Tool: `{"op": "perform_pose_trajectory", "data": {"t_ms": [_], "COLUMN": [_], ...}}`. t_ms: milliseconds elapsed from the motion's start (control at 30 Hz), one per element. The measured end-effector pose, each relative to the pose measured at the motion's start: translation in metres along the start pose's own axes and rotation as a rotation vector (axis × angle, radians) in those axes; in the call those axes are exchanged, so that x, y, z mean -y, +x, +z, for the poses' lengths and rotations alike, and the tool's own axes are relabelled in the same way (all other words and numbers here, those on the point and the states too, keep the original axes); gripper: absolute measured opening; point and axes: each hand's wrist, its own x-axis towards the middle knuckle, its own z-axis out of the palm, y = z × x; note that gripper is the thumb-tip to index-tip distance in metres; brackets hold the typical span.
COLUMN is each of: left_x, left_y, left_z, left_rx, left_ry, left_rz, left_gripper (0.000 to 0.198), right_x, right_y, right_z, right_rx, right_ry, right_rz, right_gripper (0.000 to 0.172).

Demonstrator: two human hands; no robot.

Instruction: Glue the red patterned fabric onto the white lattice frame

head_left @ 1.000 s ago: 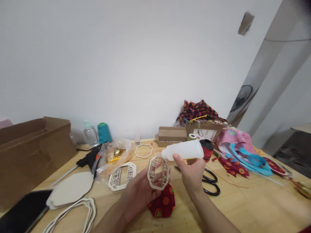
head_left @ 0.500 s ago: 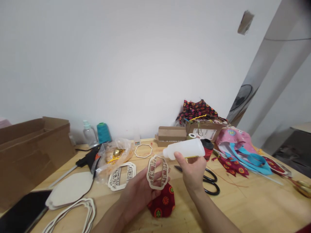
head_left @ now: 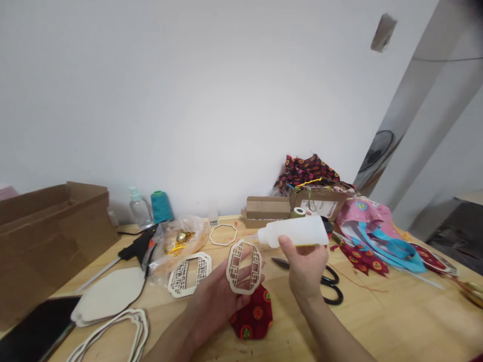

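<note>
At lower centre, the panel point(head_left: 242, 288) is held in the left hand point(head_left: 216, 300), seemingly to present its rim to the bottle point(head_left: 294, 232) gripped near-level by the right hand point(head_left: 306, 267).

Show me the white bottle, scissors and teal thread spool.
White bottle point(head_left: 296, 232), head view: on its body.
Scissors point(head_left: 280, 263), head view: on the blade.
Teal thread spool point(head_left: 161, 207), head view: on the wound thread.

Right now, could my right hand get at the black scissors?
Probably not while full: your right hand grips the white bottle. Otherwise the way looks free: the black scissors' handles lie uncovered close by.
</note>
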Motion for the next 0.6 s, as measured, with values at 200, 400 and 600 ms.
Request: {"op": "perform_pose_trajectory", "data": {"t_ms": [200, 400, 600], "left_x": [-0.0010, 0.0002, 0.0001], "left_y": [0.0020, 0.0020, 0.0011], "left_z": [-0.0012, -0.0002, 0.0029], "left_rx": [0.008, 0.005, 0.032], "left_ry": [0.002, -0.002, -0.005], "left_rz": [-0.005, -0.023, -0.024], "left_gripper": [0.045, 0.045, 0.042], "right_x": [0.0000, 0.0012, 0.0017], "right_y": [-0.0019, -0.0038, -0.0028], "right_z": [0.0001, 0.0017, 0.0015], "right_rx": [0.078, 0.075, 0.098], "right_ry": [0.015, 0.005, 0.013], "right_rz": [0.017, 0.037, 0.071], "right_gripper": [0.034, 0.035, 0.036]}}
